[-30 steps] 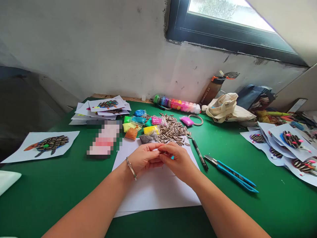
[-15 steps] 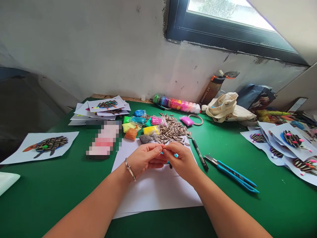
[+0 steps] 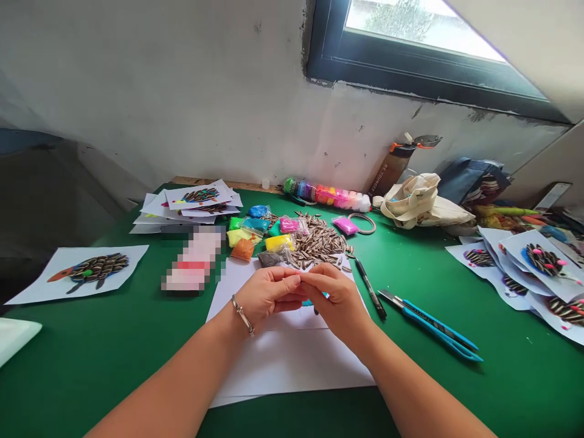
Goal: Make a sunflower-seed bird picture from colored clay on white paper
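My left hand (image 3: 267, 295) and my right hand (image 3: 335, 301) meet fingertip to fingertip above a white sheet of paper (image 3: 287, 359) on the green table (image 3: 91, 353). Both are closed in a pinch on a small piece of turquoise clay (image 3: 314, 299), which shows only partly between the fingers. A silver bracelet (image 3: 243, 316) circles my left wrist. Just beyond the hands lies a heap of striped sunflower seeds (image 3: 319, 243) beside small bags of coloured clay (image 3: 255, 234).
A black pen (image 3: 370, 295) and blue utility knives (image 3: 433, 325) lie to the right. Finished seed pictures sit at left (image 3: 86, 271), back left (image 3: 191, 201) and far right (image 3: 538, 261). A row of clay pots (image 3: 326, 193), a bottle (image 3: 395, 164) and a cloth bag (image 3: 422, 204) line the wall.
The hands have stayed together over the paper with small finger movements on the clay. The view has tilted slightly, shifting everything a little down.
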Motion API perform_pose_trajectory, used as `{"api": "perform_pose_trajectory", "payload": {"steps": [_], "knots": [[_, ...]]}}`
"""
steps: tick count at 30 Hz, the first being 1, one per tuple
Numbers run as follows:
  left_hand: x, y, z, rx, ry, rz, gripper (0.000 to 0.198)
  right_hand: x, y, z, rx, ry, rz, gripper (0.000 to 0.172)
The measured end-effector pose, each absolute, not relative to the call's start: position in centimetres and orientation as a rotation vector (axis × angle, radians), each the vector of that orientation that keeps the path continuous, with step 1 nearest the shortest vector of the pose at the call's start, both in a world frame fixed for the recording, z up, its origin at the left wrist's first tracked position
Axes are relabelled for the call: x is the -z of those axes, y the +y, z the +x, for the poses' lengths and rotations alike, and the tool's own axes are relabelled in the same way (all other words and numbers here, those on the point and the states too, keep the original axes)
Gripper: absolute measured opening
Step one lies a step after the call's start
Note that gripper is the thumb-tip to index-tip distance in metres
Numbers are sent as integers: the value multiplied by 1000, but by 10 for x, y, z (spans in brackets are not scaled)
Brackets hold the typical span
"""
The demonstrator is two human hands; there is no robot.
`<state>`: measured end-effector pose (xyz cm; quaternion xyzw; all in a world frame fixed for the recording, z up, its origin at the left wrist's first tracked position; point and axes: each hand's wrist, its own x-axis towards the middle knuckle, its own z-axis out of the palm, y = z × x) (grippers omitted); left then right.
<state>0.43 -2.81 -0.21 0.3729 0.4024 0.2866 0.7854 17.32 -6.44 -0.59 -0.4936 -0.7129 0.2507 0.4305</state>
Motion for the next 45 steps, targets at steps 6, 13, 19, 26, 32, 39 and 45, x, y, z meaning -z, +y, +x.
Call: {"api": "perform_pose_trajectory", "payload": {"steps": [6,13,19,26,32,39,45], "knots": [[3,-27,3,-592,895,862,34,5,-66,171,-510,-1825,-1222,21],[2,-27,6,-642,947,918,39,10,-66,172,-590,-1801,-1262,15],[1,-30,9,-641,985,1000,47,9,-63,173,-596,-1812,-1263,13],[-5,-23,0,-795,1150,1194,44,2,-69,184,-450,-1878,-1303,14],[-15,-21,-13,-825,1280,1593,36,13,-85,181,-358,-2039,-1401,17],[-10,-15,-17,-610,1631,2064,31,28,-84,187,-431,-1854,-1438,13],[-8,-18,-16,-448,1645,2146,34,41,-72,203,-563,-1743,-1486,12]]}}
